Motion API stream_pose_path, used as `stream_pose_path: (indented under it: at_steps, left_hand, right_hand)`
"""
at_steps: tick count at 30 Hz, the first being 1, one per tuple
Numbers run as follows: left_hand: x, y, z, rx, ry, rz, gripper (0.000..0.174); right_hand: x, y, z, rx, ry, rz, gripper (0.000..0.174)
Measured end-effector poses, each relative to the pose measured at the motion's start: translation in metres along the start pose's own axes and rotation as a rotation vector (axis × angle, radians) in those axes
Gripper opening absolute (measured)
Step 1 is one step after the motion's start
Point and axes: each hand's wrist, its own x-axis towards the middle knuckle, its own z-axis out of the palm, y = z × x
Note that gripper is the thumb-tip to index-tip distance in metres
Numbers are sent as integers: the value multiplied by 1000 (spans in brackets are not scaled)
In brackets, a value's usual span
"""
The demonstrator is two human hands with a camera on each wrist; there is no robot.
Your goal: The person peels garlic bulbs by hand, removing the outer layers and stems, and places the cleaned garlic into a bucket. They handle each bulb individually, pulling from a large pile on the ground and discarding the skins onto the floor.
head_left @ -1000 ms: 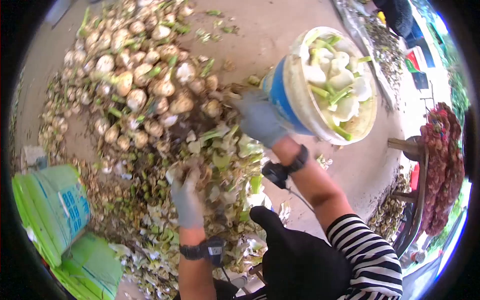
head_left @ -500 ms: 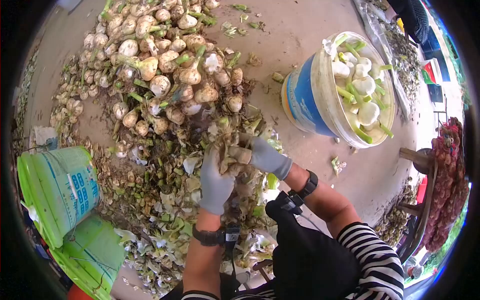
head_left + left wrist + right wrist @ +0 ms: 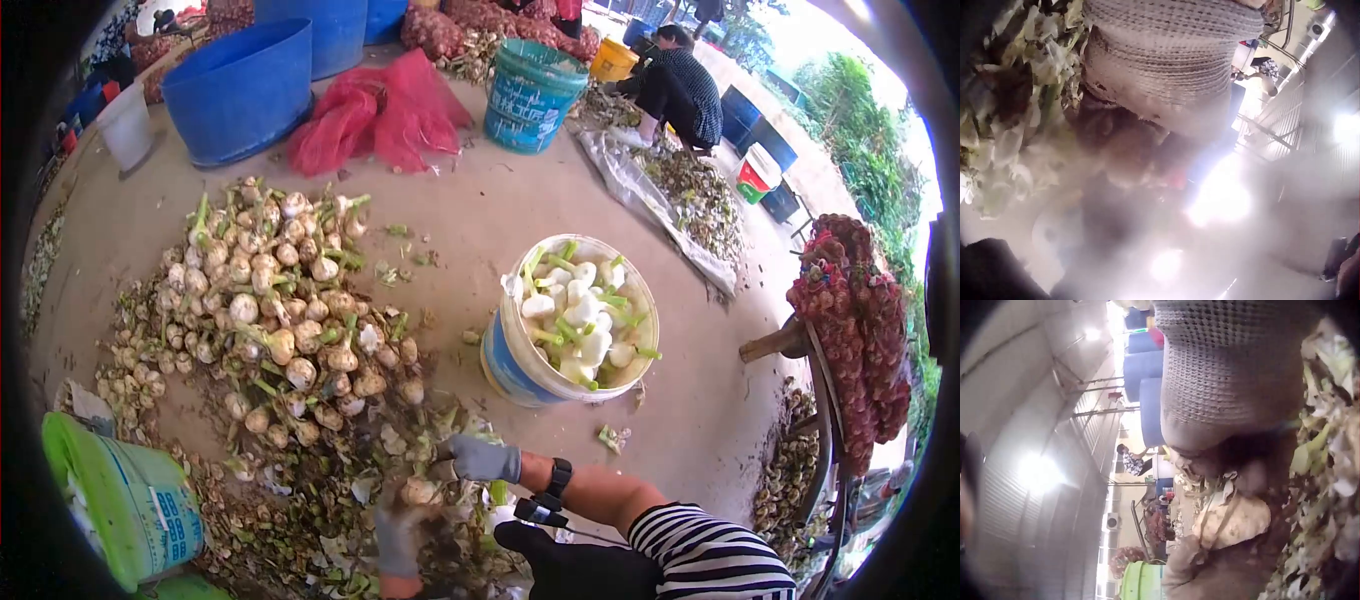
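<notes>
In the head view my gloved left hand (image 3: 395, 540), blurred, holds a garlic bulb (image 3: 420, 490) low over the peelings. My right hand (image 3: 480, 460), also gloved, is just above and to the right, fingers curled. The right wrist view brings the bulb (image 3: 1238, 522) up close, brownish-white, with strips of dry skin (image 3: 1213, 503) under the right fingertips. Left glove fingers (image 3: 1179, 569) support it from below. In the left wrist view the knitted glove (image 3: 1166, 69) is sharp, but what its fingers hold is blurred.
A bucket (image 3: 505, 330) of white peeled garlic stands right of a heap of unpeeled bulbs (image 3: 270, 290). Green bags or tubs (image 3: 130, 500) are at left. Farther off are a teal bucket (image 3: 530, 105), red netting (image 3: 390, 115), blue tubs (image 3: 240, 90) and a crouching person (image 3: 685, 90).
My right hand has come from beside the bucket to the left hand, where both now work on a bulb. The head view has tilted up, showing more of the background.
</notes>
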Motion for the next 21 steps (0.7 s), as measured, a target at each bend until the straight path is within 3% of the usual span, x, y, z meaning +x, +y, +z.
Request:
stream_pose_path:
  at_steps: [1, 2, 4, 6, 7, 8, 9, 10, 11, 12, 14, 15, 16, 18, 19, 20, 21]
  left_hand:
    - [-2, -7, 2, -11, 56, 41, 53]
    - [-4, -11, 1, -21, 113, 80, 53]
    - [0, -10, -7, -56, 44, 93, 49]
    - [1, -8, -12, -707, 106, -167, 46]
    - [-10, -4, -10, -525, -49, 42, 45]
    - [-10, -6, -10, -523, -53, 43, 45]
    - [-10, -9, -10, -406, 33, 83, 43]
    - [-10, -8, -8, -290, 119, 125, 42]
    - [-15, -5, -7, -117, 2, 229, 42]
    - [-14, -8, -10, -115, 6, 229, 42]
    - [-9, -16, -16, -79, 91, 116, 46]
    - [-11, -4, -9, 230, 154, 213, 46]
    - [-10, -6, -6, 228, 157, 211, 46]
    - [-7, -13, 2, 393, 230, 487, 49]
    - [-9, -10, 2, 562, 177, 541, 47]
    - [-5, -18, -5, 562, 178, 540, 47]
    - [3, -33, -17, 396, 184, 383, 44]
  right_hand:
    - [4, 16, 9, -11, 92, 219, 17]
    - [-1, 30, 13, -11, 92, 213, 17]
    - [-6, 4, 17, 174, 51, 184, 24]
    - [-9, 0, 23, 268, 31, 170, 30]
    - [-9, 5, 31, 206, 102, 83, 29]
    - [-10, 9, 34, 146, 175, -3, 27]
    - [-9, 18, 30, 146, 124, 147, 26]
    - [-10, 35, 29, 145, 124, 147, 26]
    - [-11, 53, 32, 40, 120, 89, 25]
    - [-13, 63, 36, -62, 115, 31, 24]
    - [-16, 30, 31, -59, 151, -38, 21]
    - [-17, 6, 28, 124, 118, 42, 21]
    - [-18, -5, 27, 306, 83, 126, 21]
    - [-20, 7, 25, 268, 75, 93, 23]
    - [-22, 4, 23, 180, 19, 96, 24]
    - [-23, 2, 22, 94, -36, 99, 25]
    - [-25, 6, 25, 95, -37, 98, 25]
